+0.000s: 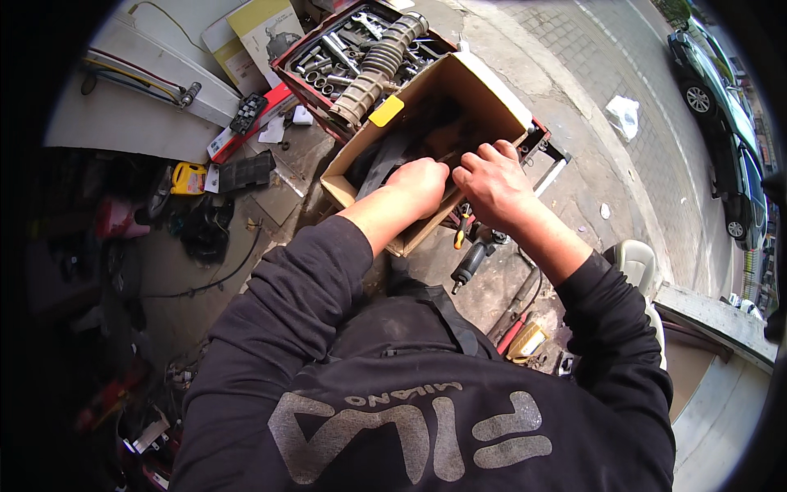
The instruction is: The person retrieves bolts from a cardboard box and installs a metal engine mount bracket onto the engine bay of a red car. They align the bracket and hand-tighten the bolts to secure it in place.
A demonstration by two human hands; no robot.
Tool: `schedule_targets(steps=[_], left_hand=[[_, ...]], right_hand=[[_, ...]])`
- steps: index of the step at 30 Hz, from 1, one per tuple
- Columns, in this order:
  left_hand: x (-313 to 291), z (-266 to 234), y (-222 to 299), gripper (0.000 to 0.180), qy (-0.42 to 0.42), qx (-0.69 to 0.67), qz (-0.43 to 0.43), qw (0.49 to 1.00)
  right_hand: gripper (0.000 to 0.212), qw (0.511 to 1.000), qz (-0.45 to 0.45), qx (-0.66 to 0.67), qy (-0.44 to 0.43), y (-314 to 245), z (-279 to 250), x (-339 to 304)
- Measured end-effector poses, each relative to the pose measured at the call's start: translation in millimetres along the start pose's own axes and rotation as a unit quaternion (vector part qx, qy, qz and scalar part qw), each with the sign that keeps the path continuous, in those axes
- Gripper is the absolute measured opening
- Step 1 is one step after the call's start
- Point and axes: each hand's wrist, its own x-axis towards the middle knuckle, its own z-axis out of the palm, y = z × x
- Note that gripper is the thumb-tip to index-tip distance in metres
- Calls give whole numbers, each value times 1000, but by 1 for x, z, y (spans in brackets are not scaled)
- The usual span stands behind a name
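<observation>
An open cardboard box (489, 88) stands in front of me, tilted, with dark items (385, 156) in its shadowed inside. My left hand (416, 185) is closed like a fist at the near part of the box opening; its fingertips and anything in them are hidden. Close beside it, my right hand (495, 185) is bent over the box's near right edge with curled fingers. What it grips cannot be made out. Just below the right hand are a yellow-and-black handled tool (462, 228) and a dark power tool (474, 264).
Behind the box, a red toolbox (285, 67) holds several wrenches and sockets, with a ribbed hose (385, 67) across it. At left lie a yellow jug (188, 178) and a black case (247, 170). A white chair (637, 262) stands right; cars (713, 107) are parked beyond.
</observation>
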Motion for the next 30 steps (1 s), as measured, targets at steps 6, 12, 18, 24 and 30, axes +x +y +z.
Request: schedule_targets(steps=[6, 12, 18, 24, 30], left_hand=[[38, -8, 4, 24, -56, 85, -20, 995], [93, -4, -3, 32, -125, 150, -47, 980], [119, 14, -20, 35, -70, 154, 3, 986], [114, -8, -33, 38, -106, 204, 46, 972], [109, -46, -31, 32, -108, 133, -13, 985]], right_hand=[[6, 1000, 9, -1, 17, -2, 0, 1], [8, 1000, 6, 11, -16, 0, -4, 3], [14, 999, 12, 10, -29, 3, -4, 2], [19, 999, 18, 18, -23, 3, -3, 2], [17, 1000, 16, 19, -18, 4, -1, 3]])
